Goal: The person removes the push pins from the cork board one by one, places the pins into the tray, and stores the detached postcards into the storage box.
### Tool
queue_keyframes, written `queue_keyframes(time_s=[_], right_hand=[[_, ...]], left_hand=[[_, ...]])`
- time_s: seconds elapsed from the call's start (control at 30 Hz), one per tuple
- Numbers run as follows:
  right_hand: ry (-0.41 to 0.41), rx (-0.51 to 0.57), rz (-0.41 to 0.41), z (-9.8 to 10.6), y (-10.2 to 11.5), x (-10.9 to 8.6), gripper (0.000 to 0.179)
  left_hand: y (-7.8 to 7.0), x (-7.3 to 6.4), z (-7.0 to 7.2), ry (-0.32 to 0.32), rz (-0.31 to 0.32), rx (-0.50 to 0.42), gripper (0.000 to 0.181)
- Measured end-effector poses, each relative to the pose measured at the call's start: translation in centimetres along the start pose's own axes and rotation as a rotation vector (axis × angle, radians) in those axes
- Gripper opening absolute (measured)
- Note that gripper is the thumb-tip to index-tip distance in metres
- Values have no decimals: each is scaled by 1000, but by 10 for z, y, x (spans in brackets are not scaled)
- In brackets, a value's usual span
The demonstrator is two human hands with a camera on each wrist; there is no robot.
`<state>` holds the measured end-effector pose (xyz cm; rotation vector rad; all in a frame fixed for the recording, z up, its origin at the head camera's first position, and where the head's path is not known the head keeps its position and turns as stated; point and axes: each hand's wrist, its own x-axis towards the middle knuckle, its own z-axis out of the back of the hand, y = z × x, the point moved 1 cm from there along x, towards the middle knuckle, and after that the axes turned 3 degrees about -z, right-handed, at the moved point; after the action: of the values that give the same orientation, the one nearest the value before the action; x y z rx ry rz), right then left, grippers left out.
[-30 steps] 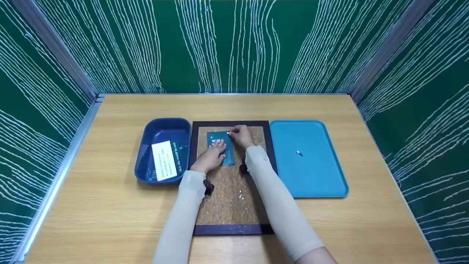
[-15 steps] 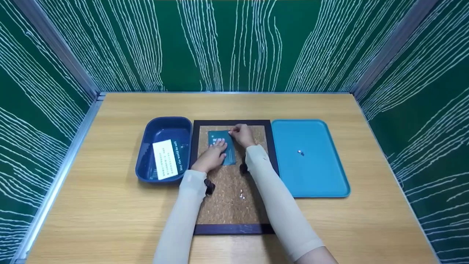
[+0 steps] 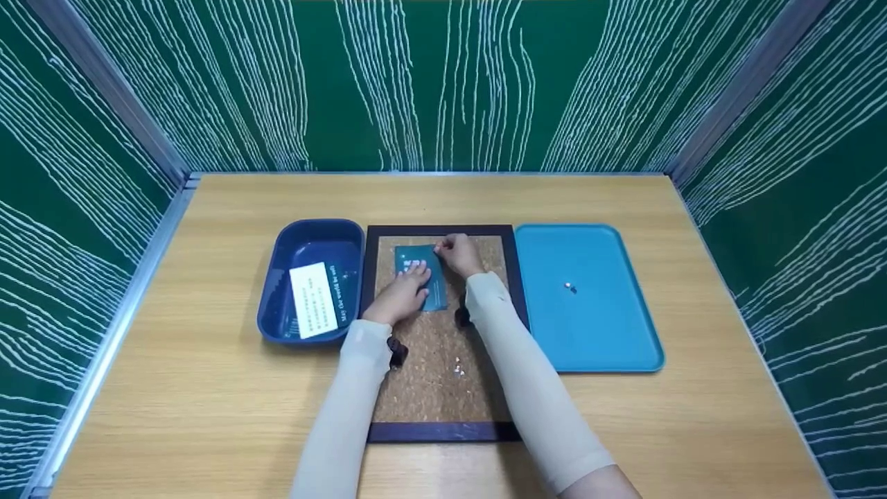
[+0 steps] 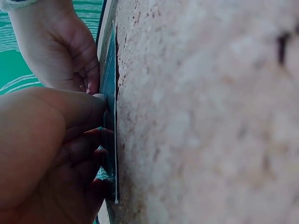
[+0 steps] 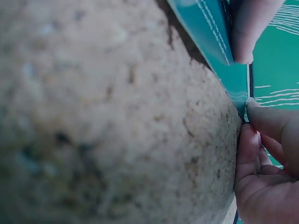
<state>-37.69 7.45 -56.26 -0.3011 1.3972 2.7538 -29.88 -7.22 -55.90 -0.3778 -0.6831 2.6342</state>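
A teal card [image 3: 435,294] with white print lies on the cork board [image 3: 416,388], near its top. My left hand [image 3: 400,294] rests on the card, fingers extended and pressing it down; in the left wrist view the fingertips touch the card [image 4: 110,116]. At the card's top right corner my right hand [image 3: 461,256] pinches a tiny push pin between thumb and forefinger, mostly hidden by the fingertips. The right wrist view shows that thumb and finger [image 5: 250,128] meeting at the card's corner [image 5: 240,100]. A small pale dot marks its top left corner.
Left of the board stands a dark blue bin [image 3: 267,305] holding a white and teal card [image 3: 314,298]. On the right lies a blue tray [image 3: 596,333] with a few tiny shiny pieces [image 3: 569,287]. Several clear bits [image 3: 458,367] lie low on the board.
Both hands keep almost the same place at the card. The shiny spot at the right fingertips, visible earlier, is now covered. The whole view has shifted slightly.
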Motion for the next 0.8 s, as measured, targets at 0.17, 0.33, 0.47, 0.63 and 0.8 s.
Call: queue_keyframes(time_s=[0.17,0.33,0.47,0.63,0.8], right_hand=[[4,-13,3,0,-1,1,20],[7,-38,12,0,-1,0,19],[7,-69,26,1,-1,0,19],[24,-62,24,3,0,-1,19],[35,-72,7,3,1,-1,18]], left_hand=[[0,0,0,-1,-9,5,49],[-1,0,0,-5,-19,9,49],[-2,0,0,-16,-37,14,48],[-3,0,1,-15,-31,39,48],[-3,1,0,-10,-23,44,48]])
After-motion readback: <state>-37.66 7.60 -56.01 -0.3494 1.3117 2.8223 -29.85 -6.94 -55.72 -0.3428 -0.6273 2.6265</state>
